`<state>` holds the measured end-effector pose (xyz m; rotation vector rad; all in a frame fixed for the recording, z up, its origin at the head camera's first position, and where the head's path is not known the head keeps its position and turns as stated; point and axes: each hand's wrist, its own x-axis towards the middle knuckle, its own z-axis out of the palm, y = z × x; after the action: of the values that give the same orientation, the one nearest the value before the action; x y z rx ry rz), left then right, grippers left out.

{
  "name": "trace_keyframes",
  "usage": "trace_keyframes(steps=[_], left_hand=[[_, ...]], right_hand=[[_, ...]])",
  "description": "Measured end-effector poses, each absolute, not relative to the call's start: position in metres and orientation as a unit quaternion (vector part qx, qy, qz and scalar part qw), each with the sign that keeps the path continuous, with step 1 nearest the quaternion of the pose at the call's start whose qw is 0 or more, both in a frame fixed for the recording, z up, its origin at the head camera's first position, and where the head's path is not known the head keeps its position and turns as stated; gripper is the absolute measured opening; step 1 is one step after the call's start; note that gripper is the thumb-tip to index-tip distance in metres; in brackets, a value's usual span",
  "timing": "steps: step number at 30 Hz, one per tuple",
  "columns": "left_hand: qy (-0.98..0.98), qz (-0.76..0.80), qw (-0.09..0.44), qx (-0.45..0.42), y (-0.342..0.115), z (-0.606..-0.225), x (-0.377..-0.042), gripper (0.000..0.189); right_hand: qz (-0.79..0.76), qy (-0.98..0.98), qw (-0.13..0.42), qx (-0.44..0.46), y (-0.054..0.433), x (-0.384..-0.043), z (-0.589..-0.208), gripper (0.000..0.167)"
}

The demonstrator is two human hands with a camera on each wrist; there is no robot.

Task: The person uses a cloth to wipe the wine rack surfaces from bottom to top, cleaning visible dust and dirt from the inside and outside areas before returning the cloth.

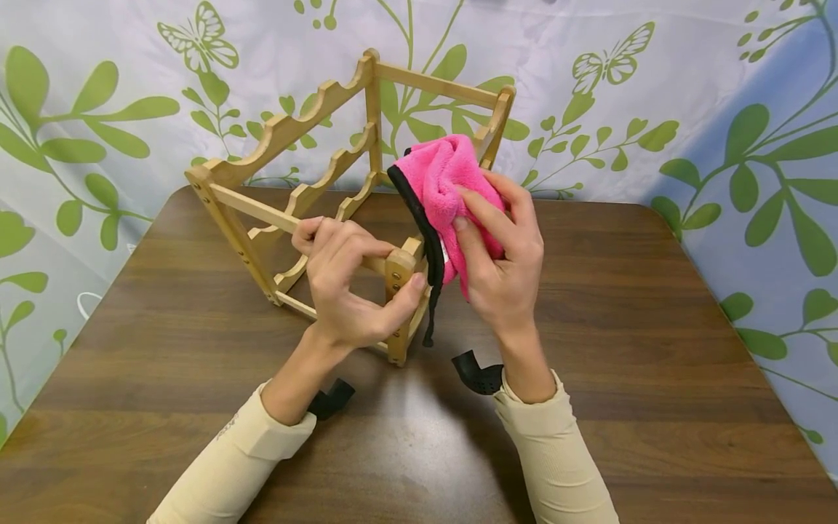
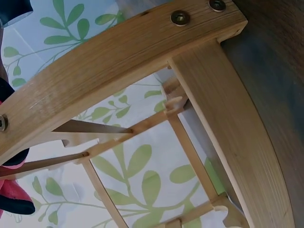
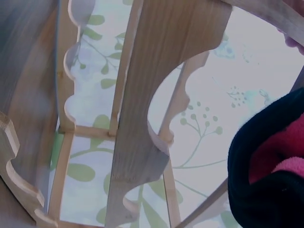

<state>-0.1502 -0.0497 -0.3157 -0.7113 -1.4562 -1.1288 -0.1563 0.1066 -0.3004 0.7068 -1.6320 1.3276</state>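
My left hand grips the near corner of a wooden wine rack, fingers over the top rail and thumb against the corner post. The rack has scalloped side rails and stands at an angle on the table. My right hand pinches a bunched pink plush cloth with black edging, a white label and a dangling black strip. The cloth is right at the rack's near corner. In the right wrist view the cloth's black edge curves around pink pile, beside a scalloped rail. Bolt heads show on the post in the left wrist view.
The brown wooden table runs out to both sides. Behind it hangs a white curtain with green leaves and butterflies. Black bent pieces stick out at my right wrist and left wrist.
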Motion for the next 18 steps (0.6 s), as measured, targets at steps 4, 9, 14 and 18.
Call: trace_keyframes(steps=[4, 9, 14, 18], left_hand=[[-0.609, -0.482, 0.551, -0.305, -0.0512, -0.3149, -0.1501, 0.032], [-0.602, -0.489, 0.547, -0.317, -0.0529, -0.3137, -0.1508, 0.031], [-0.598, -0.499, 0.539, -0.322, -0.0562, -0.3139, -0.1501, 0.029], [-0.599, -0.503, 0.534, -0.322, -0.0585, -0.314, -0.1494, 0.027]], right_hand=[[0.527, -0.651, 0.473, 0.275, 0.1034, -0.1558, -0.2997, 0.018], [0.527, -0.645, 0.491, 0.256, 0.1031, -0.1557, -0.2989, 0.017], [0.547, -0.638, 0.489, 0.235, 0.1053, -0.1569, -0.2989, 0.019], [0.557, -0.637, 0.48, 0.231, 0.1059, -0.1571, -0.2991, 0.02]])
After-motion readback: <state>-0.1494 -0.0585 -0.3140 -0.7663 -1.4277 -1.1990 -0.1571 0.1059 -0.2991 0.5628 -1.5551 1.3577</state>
